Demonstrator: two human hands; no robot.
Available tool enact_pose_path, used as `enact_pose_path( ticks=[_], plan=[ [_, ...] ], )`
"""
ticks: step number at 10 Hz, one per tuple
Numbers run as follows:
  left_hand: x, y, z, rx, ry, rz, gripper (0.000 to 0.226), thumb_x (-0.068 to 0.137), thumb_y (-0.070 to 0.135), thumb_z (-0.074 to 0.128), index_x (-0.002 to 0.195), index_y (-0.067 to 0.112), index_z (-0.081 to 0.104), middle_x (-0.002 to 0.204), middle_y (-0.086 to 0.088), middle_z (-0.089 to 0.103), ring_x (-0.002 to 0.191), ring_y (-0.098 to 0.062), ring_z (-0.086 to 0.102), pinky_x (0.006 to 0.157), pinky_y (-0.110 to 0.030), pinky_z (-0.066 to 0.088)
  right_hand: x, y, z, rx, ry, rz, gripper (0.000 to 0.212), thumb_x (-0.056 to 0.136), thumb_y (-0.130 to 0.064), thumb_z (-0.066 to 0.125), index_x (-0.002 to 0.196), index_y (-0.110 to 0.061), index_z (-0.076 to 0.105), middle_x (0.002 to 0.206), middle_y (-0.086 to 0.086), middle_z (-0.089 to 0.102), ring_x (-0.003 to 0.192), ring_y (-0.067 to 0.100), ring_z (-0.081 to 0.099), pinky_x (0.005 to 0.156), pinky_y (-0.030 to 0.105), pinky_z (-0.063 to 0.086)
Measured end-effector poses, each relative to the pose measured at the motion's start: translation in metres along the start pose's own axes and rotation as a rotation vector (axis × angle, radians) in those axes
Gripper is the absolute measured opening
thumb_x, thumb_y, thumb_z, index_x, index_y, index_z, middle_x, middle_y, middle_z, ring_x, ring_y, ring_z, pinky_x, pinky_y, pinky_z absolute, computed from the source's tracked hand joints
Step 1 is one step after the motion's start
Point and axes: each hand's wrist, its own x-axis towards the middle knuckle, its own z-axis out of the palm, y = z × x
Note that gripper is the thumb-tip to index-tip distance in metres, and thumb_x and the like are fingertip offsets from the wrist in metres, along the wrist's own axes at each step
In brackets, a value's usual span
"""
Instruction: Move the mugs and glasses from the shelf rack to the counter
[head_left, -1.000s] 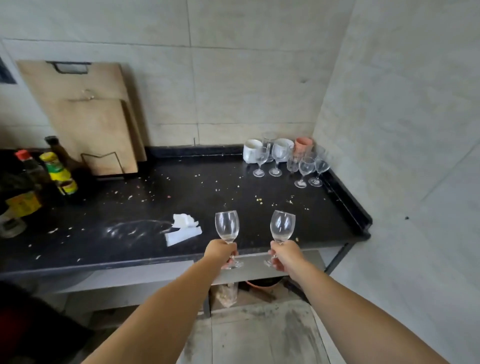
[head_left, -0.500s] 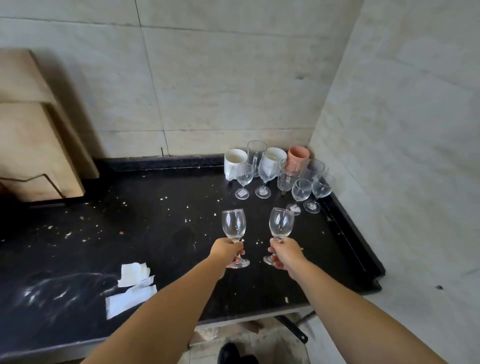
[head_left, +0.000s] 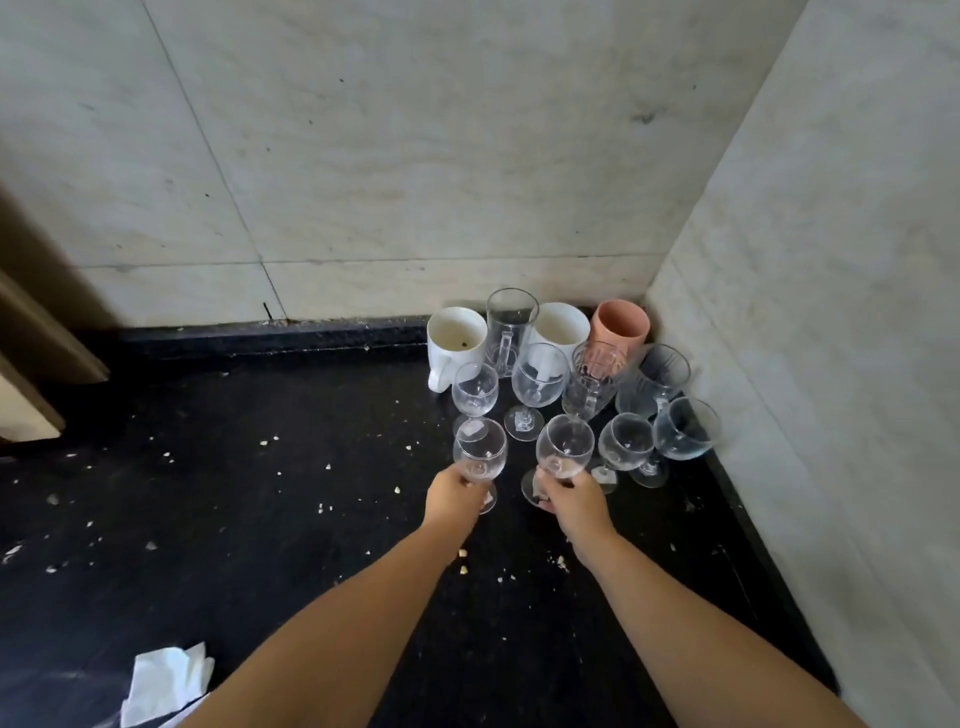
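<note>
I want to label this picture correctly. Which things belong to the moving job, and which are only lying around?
Job: wine glass in left hand; wine glass in right hand; mugs and glasses in the corner; counter.

Lying about: crumpled paper; crumbs; wooden board.

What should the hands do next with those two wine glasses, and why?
Probably lower both straight down and let go. The left hand and right hand each grip a clear stemmed wine glass by the stem, just over the speckled black counter. Bare counter lies under them, right in front of the cluster of glasses and mugs in the corner, so nudging farther forward risks a clink.
</note>
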Motion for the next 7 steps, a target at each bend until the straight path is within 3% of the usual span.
enact_pose_path(
  ticks=[1, 2, 3, 5, 7],
  plan=[
    [0.008, -0.001, 0.004, 0.043, 0.027, 0.007, 0.018, 0.090, 0.009, 0.053, 0.073, 0.012, 0.057, 0.066, 0.003, 0.056, 0.061, -0.007, 0.051, 0.054, -0.011, 0.042, 0.013, 0.005, 0.005, 0.004, -0.036, 0.002, 0.011, 0.092, -0.013, 0.060, 0.102, -0.015, 0.063, 0.094, 0.000, 0.064, 0.083, 0.010, 0.061, 0.082, 0.029, 0.055],
    [0.017, -0.002, 0.010, 0.048, 0.041, 0.002, 0.015, 0.092, 0.009, 0.052, 0.080, 0.015, 0.059, 0.072, 0.004, 0.058, 0.063, -0.003, 0.052, 0.051, -0.008, 0.041, 0.023, 0.008, 0.007, -0.002, -0.065, 0.020, 0.007, 0.091, -0.014, 0.061, 0.094, -0.020, 0.063, 0.097, 0.003, 0.065, 0.089, 0.015, 0.061, 0.087, 0.033, 0.055],
    [0.024, -0.006, 0.015, 0.022, 0.065, -0.020, 0.016, 0.092, 0.013, 0.053, 0.078, 0.015, 0.059, 0.075, 0.001, 0.061, 0.068, -0.009, 0.055, 0.059, -0.017, 0.041, 0.030, 0.012, 0.004, 0.000, -0.092, 0.007, 0.009, 0.092, -0.015, 0.060, 0.100, -0.019, 0.063, 0.106, 0.005, 0.064, 0.095, 0.014, 0.061, 0.086, 0.028, 0.054],
    [0.031, -0.015, 0.018, -0.017, 0.106, -0.073, 0.021, 0.091, 0.020, 0.056, 0.099, 0.005, 0.069, 0.090, -0.011, 0.071, 0.079, -0.016, 0.059, 0.068, -0.027, 0.047, 0.036, 0.018, 0.004, -0.043, -0.121, 0.015, 0.012, 0.092, -0.019, 0.060, 0.104, -0.021, 0.063, 0.114, 0.009, 0.062, 0.100, 0.015, 0.062, 0.093, 0.034, 0.054],
    [0.032, -0.015, 0.018, -0.020, 0.109, -0.068, 0.013, 0.091, 0.021, 0.055, 0.090, 0.015, 0.067, 0.101, -0.015, 0.072, 0.081, -0.016, 0.058, 0.071, -0.029, 0.047, 0.033, 0.014, 0.005, -0.019, -0.108, 0.058, 0.021, 0.093, -0.012, 0.057, 0.112, -0.019, 0.059, 0.113, 0.006, 0.062, 0.098, 0.014, 0.060, 0.095, 0.035, 0.053]
  ],
)
